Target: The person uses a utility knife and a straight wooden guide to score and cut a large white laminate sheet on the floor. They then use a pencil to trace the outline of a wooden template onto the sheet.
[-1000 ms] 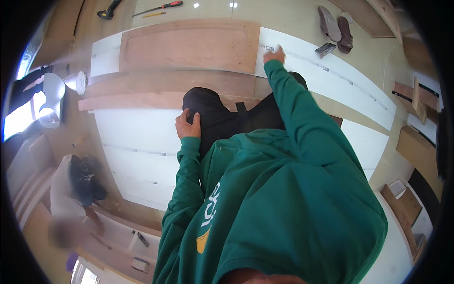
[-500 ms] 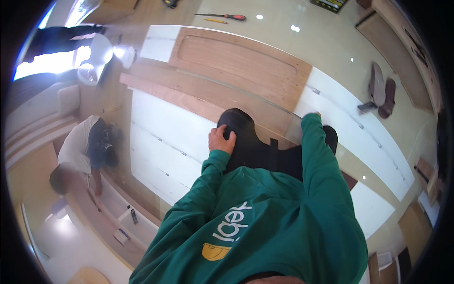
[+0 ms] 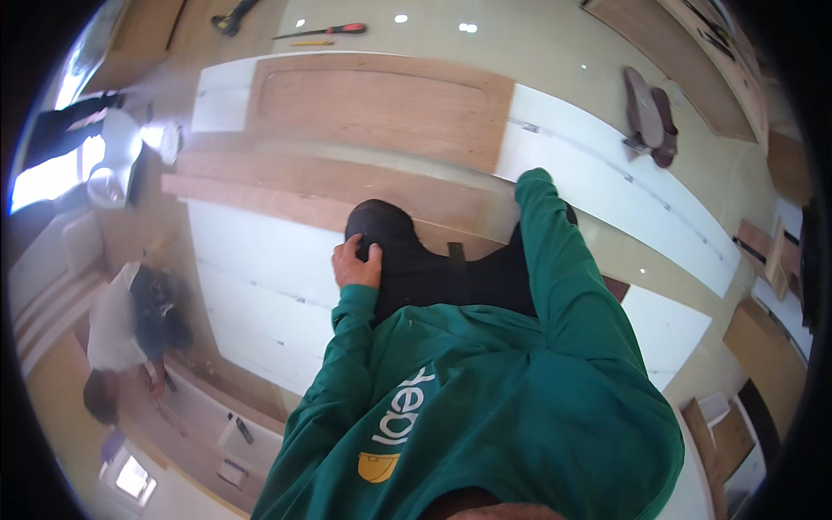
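Observation:
My left hand (image 3: 357,265) lies on my black-trousered left knee (image 3: 380,221), fingers apart and nothing in them. On the right, my green-sleeved right arm (image 3: 555,234) reaches forward to the edge of a long white board (image 3: 620,178). Its cuff hides the right hand, so its fingers do not show. Beyond my knees lies a brown wooden panel (image 3: 373,108) with white at both ends. Nearer to me, a long wooden plank (image 3: 260,184) runs crosswise beside a white panel (image 3: 260,286) on my left.
On the tiled floor ahead lie a red-and-black-handled tool (image 3: 334,30), a yellow pencil (image 3: 312,43) and a yellow-and-black tool (image 3: 230,22). Brown sandals (image 3: 646,113) lie far right. At left, a person (image 3: 121,325) bends over a pale drawer-like box (image 3: 204,403). Wooden pieces (image 3: 737,347) stand at right.
The view has shifted, so most things sit further left. My left hand stays on the knee. The sliver of right hand seen past the cuff is now hidden. The bending person has shifted slightly.

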